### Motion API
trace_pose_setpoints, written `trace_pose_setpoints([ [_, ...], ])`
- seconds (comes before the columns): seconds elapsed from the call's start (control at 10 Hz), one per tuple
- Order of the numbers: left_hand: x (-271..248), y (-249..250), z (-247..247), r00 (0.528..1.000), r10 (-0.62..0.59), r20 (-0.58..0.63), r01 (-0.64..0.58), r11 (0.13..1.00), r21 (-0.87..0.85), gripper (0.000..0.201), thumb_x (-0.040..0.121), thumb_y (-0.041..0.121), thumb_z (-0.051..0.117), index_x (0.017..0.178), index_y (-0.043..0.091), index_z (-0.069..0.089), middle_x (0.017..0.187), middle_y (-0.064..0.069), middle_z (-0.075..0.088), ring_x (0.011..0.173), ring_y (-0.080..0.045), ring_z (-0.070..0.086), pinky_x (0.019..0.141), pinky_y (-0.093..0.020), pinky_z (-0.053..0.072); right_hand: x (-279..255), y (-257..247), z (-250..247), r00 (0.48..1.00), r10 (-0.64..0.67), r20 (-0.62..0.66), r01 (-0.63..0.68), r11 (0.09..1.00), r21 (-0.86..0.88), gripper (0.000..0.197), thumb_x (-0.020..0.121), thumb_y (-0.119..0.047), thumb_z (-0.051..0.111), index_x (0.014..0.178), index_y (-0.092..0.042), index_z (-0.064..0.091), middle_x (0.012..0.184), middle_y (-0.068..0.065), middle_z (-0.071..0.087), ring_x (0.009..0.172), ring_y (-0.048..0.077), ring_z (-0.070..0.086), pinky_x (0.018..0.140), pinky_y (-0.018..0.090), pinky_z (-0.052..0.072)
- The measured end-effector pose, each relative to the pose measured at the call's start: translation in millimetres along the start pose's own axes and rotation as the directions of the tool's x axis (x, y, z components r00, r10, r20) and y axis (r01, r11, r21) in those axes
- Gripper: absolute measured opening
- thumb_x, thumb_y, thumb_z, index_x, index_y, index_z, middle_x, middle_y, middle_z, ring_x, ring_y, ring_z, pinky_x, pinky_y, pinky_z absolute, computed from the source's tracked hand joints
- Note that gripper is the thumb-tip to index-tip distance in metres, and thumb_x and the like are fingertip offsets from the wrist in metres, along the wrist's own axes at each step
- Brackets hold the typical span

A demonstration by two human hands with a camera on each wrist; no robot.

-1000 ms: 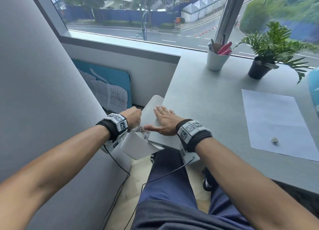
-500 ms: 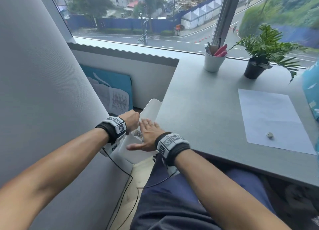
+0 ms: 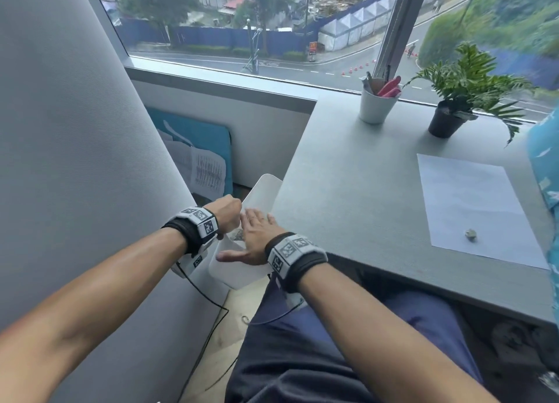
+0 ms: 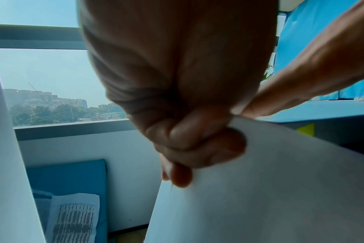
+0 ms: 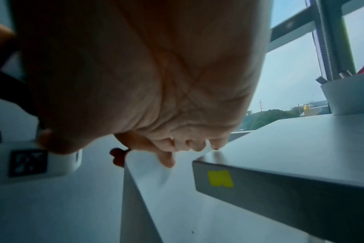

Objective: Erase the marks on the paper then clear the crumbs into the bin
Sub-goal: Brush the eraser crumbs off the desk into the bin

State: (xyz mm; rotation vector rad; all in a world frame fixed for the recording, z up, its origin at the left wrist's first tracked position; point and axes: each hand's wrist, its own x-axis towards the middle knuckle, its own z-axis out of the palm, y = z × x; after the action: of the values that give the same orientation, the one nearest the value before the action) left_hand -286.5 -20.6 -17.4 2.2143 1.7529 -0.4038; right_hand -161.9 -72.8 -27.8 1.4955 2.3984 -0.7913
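Observation:
My left hand [image 3: 230,213] grips the rim of a white bin [image 3: 263,190], held against the left edge of the grey desk [image 3: 348,175]. In the left wrist view its fingers [image 4: 197,144] curl over the bin's wall [image 4: 260,189]. My right hand [image 3: 257,236] lies flat with straight fingers over the bin's mouth, right beside the desk edge. The right wrist view shows those fingertips [image 5: 166,161] hanging above the bin wall [image 5: 177,205]. Something dark and speckled [image 3: 237,236] lies inside the bin. The white paper [image 3: 472,209] lies at the desk's right with a small grey eraser [image 3: 470,234] on it.
A white cup of pens [image 3: 376,104] and a potted plant [image 3: 453,106] stand by the window. A grey partition [image 3: 75,160] closes the left side. A blue folder with printed sheets [image 3: 199,154] leans on the wall behind the bin. A blue patterned object [image 3: 544,160] stands at the right edge.
My right hand slid left off the desk's corner to above the bin. My left hand kept its hold on the bin's rim.

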Motion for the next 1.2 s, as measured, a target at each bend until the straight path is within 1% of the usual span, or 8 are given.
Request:
trace_pose_setpoints([
  [0.1,-3,-5,4,1.0,0.01,0.004,-0.01,1.0,-0.01,0.024,0.097,0.01,0.048,0.109,-0.004,0.063,0.112,-0.022,0.064,0.104,-0.038,0.061,0.085,-0.037,0.047,-12,17,-4,0.975,0.121,-0.187,-0.115,0.992,0.043,0.122,0.074,-0.087,0.035,0.152,0.0,-0.001,0.161,0.018,-0.004,0.149,0.031,-0.003,0.121,0.048,0.0],
  [0.2,-6,-11,8,1.0,0.014,0.009,-0.014,1.0,-0.004,0.022,0.096,0.011,0.048,0.1,-0.002,0.065,0.101,-0.019,0.067,0.095,-0.035,0.064,0.077,-0.034,0.049,-39,69,-5,0.848,0.478,-0.228,-0.465,0.878,0.111,0.129,0.071,-0.091,0.025,0.15,0.007,-0.004,0.158,0.027,-0.009,0.148,0.038,-0.006,0.121,0.048,-0.001],
  [0.3,-7,-12,10,0.997,-0.004,0.083,0.003,1.0,0.007,0.025,0.093,0.003,0.047,0.074,-0.003,0.063,0.071,-0.016,0.069,0.06,-0.027,0.068,0.054,-0.031,0.056,-50,77,7,0.844,0.515,-0.149,-0.509,0.857,0.076,0.135,0.066,-0.093,0.03,0.149,0.005,-0.014,0.156,0.024,-0.02,0.146,0.039,-0.018,0.12,0.05,-0.006],
  [0.4,-8,-11,11,0.993,-0.009,0.115,0.007,1.0,0.02,0.032,0.09,-0.001,0.043,0.061,-0.001,0.058,0.051,-0.012,0.061,0.04,-0.022,0.059,0.038,-0.026,0.05,-26,31,18,0.971,0.203,-0.122,-0.204,0.979,0.008,0.133,0.064,-0.092,0.039,0.152,-0.004,-0.009,0.159,0.015,-0.018,0.145,0.038,-0.02,0.119,0.051,-0.007],
  [0.5,-8,-15,13,0.995,-0.019,0.098,0.021,1.0,-0.013,0.033,0.09,0.001,0.04,0.059,0.003,0.05,0.05,-0.011,0.056,0.043,-0.027,0.063,0.034,-0.025,0.046,0,-7,9,1.0,0.016,-0.006,-0.016,0.996,-0.084,0.117,0.072,-0.087,0.041,0.154,-0.01,0.007,0.163,0.011,-0.003,0.149,0.031,-0.008,0.12,0.053,-0.003],
  [0.6,-2,-23,18,0.994,-0.048,0.103,0.061,0.991,-0.121,0.032,0.09,0.0,0.039,0.061,-0.001,0.052,0.053,-0.014,0.057,0.045,-0.03,0.066,0.038,-0.032,0.051,7,1,-21,0.997,0.011,-0.077,-0.014,0.999,-0.037,0.113,0.073,-0.079,0.054,0.154,-0.014,0.011,0.162,0.012,-0.002,0.15,0.029,-0.001,0.119,0.053,0.002],
  [0.8,25,-42,51,0.991,-0.111,0.069,0.123,0.972,-0.199,0.025,0.1,0.013,0.042,0.1,-0.003,0.06,0.096,-0.019,0.067,0.082,-0.032,0.069,0.059,-0.03,0.049,-20,104,-75,0.905,0.424,0.023,-0.422,0.904,-0.066,0.147,0.037,-0.048,0.095,0.149,-0.046,-0.001,0.157,0.023,-0.017,0.144,0.052,-0.002,0.109,0.071,0.018],
  [1.2,169,-80,128,0.961,-0.166,0.222,0.2,0.97,-0.138,0.027,0.09,0.005,0.045,0.1,-0.004,0.069,0.097,-0.021,0.071,0.091,-0.038,0.068,0.066,-0.034,0.049,-16,122,-75,0.864,0.482,0.147,-0.489,0.872,0.014,0.155,0.038,-0.035,0.095,0.14,-0.059,-0.02,0.154,0.026,-0.024,0.14,0.055,-0.013,0.107,0.072,0.024],
])
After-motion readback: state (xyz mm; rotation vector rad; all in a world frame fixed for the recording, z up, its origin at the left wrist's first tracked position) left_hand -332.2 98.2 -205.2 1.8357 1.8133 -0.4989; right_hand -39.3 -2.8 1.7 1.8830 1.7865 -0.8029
